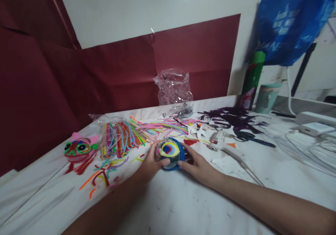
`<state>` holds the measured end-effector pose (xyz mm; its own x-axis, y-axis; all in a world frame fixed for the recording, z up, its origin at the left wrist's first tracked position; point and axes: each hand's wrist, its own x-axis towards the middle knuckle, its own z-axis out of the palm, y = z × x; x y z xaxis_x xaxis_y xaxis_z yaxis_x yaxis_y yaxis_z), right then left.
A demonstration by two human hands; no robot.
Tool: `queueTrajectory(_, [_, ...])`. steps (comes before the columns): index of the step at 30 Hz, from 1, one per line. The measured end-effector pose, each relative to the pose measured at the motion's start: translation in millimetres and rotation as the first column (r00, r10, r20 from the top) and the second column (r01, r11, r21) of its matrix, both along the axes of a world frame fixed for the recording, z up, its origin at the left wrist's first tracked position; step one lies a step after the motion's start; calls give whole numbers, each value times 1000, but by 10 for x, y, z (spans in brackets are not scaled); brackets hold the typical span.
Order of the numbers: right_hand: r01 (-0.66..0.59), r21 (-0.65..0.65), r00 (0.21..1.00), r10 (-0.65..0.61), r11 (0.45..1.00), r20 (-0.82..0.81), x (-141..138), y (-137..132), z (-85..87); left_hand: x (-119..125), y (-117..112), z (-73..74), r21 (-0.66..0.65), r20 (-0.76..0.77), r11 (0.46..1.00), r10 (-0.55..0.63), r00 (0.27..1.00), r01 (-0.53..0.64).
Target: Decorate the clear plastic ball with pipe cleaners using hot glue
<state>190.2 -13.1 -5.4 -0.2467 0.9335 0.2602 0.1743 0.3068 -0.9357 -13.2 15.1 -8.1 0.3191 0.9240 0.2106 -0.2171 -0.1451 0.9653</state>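
Observation:
Both my hands hold a round craft piece [172, 161] just above the white table. It has a dark face, a blue rim and a large eye shape in yellow, white, red and blue. My left hand [153, 161] grips its left edge, thumb on the front. On the opposite edge my right hand [195, 165] is closed, its thumb at the lower rim. Fingers behind the piece are hidden. To the right lies a white glue gun [228, 148]. Scraps of red felt [190, 142] are just behind my right hand.
Colourful pipe cleaners [123, 137] lie at the back left, with cut bits [103, 175] in front. A pink craft face [80, 149] sits far left. Behind stands a clear plastic bag [174, 88]. Scissors [253, 138], dark purple strands [231, 118], a mint cup [267, 98] and cables [301, 149] are right.

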Motion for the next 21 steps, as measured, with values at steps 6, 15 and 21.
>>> queueTrajectory(6, [59, -85, 996, -64, 995, -66, 14, 29, 74, 34, -23, -6, 9, 28, 1000, -22, 999, 21])
queueTrajectory(15, [60, -71, 995, -65, 996, -73, 13, 15, 99, 96, -91, -10, 36, -25, 996, 86, 996, -86])
queueTrajectory(21, [-8, 84, 1000, 9, 996, -9, -21, -29, -65, 138, -216, 47, 132, -132, 951, 298, 945, -281])
